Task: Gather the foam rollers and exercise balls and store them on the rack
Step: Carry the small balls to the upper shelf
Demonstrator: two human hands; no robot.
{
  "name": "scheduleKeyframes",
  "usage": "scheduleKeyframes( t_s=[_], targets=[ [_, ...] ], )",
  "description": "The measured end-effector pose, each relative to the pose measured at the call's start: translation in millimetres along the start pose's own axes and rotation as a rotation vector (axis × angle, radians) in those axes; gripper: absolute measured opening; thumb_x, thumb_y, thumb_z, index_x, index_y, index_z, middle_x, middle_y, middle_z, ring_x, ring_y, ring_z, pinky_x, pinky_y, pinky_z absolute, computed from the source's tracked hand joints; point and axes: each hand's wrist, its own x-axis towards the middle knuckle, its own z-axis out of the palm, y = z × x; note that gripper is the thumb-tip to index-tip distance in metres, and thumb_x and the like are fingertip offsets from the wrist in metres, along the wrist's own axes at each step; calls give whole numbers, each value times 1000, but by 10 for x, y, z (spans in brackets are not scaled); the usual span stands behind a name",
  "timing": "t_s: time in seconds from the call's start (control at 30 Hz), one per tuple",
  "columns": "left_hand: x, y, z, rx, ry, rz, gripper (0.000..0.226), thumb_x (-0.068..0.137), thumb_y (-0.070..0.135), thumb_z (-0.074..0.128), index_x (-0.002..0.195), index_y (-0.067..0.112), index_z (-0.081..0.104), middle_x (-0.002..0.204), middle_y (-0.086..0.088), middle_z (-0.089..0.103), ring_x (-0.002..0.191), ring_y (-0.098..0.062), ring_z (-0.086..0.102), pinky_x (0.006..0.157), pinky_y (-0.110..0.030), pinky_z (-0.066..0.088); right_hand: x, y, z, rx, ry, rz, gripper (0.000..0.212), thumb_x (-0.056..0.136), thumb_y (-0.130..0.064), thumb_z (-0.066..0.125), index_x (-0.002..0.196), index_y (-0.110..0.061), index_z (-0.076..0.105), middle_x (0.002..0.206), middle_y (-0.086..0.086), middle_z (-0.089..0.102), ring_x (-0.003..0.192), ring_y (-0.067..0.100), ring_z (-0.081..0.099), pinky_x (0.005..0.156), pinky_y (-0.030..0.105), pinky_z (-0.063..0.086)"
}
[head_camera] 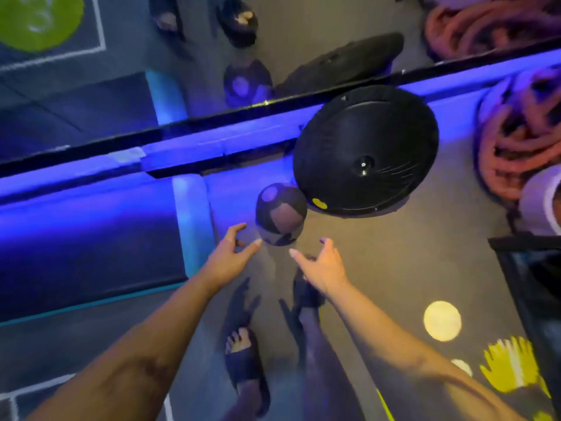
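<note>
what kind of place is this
Most likely a gym floor beside a wall mirror: a medicine ball, an upturned balance trainer, and coiled battle ropes lie on it.

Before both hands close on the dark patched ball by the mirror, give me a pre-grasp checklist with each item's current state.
1. Left hand open, empty: ok.
2. Right hand open, empty: ok.
3. Dark patched exercise ball between the hands, in front: ok.
4. Hands touching ball: not ok, still short.
5. Ball clear of black round dome trainer: cannot tell, they look adjacent.
6. Storage rack in view: not ok.
</note>
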Motion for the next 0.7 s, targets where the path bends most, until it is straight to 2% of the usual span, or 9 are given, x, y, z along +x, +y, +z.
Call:
scheduleKeyframes(
  t_s=[0.07,0.13,0.17,0.27,0.33,0.4,0.5,0.6,0.7],
  targets=[
    [667,-199,237,-96,14,-62,61,94,50,64,145,26,42,110,-8,59,80,-18,57,67,-26,48,677,83,260,96,-15,50,96,82,-56,76,152,-6,31,145,16,50,130,29,52,104,27,42],
    [1337,-385,416,-199,66,-106,74,89,58,67,149,23,40,107,-4,56,83,-18,55,69,-27,46,1363,81,498,276,-36,100,85,86,-51,75,147,-9,34,128,5,56,103,20,60,77,14,45],
    [1676,-494,472,-244,92,-117,82,86,64,66,152,23,38,110,-3,54,87,-18,55,73,-26,47,1709,79,617,392,-29,113,80,86,-52,74,144,-10,38,125,2,57,99,16,59,73,14,42],
    [2504,-649,605,-346,151,-170,109,67,85,63,156,31,30,117,-4,56,88,-18,60,78,-26,53,2575,91,887,655,18,142,82,73,-68,77,133,-18,51,131,-2,65,109,12,64,91,28,50],
    [2875,-668,706,-397,116,-206,96,77,80,61,156,39,25,125,5,56,97,-21,61,87,-36,51,2931,130,977,802,-5,124,71,76,-61,80,131,-24,54,125,-7,67,109,13,66,95,34,53],
    [3065,-537,829,-438,-5,-206,84,75,79,64,148,47,36,118,11,65,93,-22,65,79,-43,55,3076,114,966,889,-59,110,56,75,-53,84,118,-31,57,116,-7,71,106,17,71,95,45,57],
    [2893,-320,952,-481,-59,-144,66,75,70,72,132,42,57,116,10,75,101,-20,73,81,-57,59,2874,124,820,984,-86,116,50,69,-46,90,107,-29,61,105,-1,77,96,23,76,87,51,61],
    [2005,35,942,-513,-7,-102,80,60,65,83,131,40,56,116,8,73,106,-18,71,92,-49,58,2055,241,442,1004,-6,78,65,64,-45,92,118,-27,60,109,-3,74,98,12,74,91,39,60],
    [714,611,903,-514,-97,-65,88,52,68,80,131,40,53,119,8,72,109,-18,70,93,-53,57,758,333,-294,1045,46,61,84,60,-50,91,129,-23,52,111,-11,70,99,2,70,95,32,57]
  ],
)
